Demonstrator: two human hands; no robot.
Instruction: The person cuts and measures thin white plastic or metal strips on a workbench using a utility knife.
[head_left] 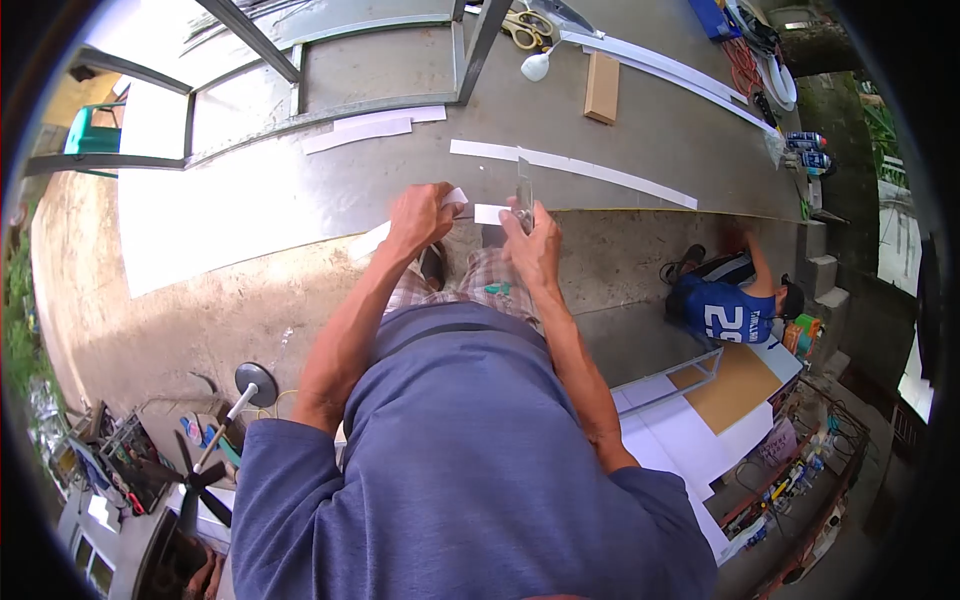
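Note:
At the near edge of the metal-topped table (400,150), my left hand (418,216) is closed on a white strip (371,241) whose tail hangs down to the left. My right hand (534,240) grips a flat metal-bladed tool (525,180), blade pointing away from me; its exact kind is hard to make out. A short white piece (490,214) sticks out leftward from the fingers of that same hand. Between the two hands is a small gap. Just beyond them a long white strip (580,168) lies on the table, and two shorter strips (370,130) rest farther left.
A metal frame (330,113) stands on the table's left. Scissors (527,30), a wooden block (601,88), long white strips (680,75) and spray cans (808,150) lie beyond. A person in a blue jersey (728,305) crouches at right. A fan (190,480) stands behind left.

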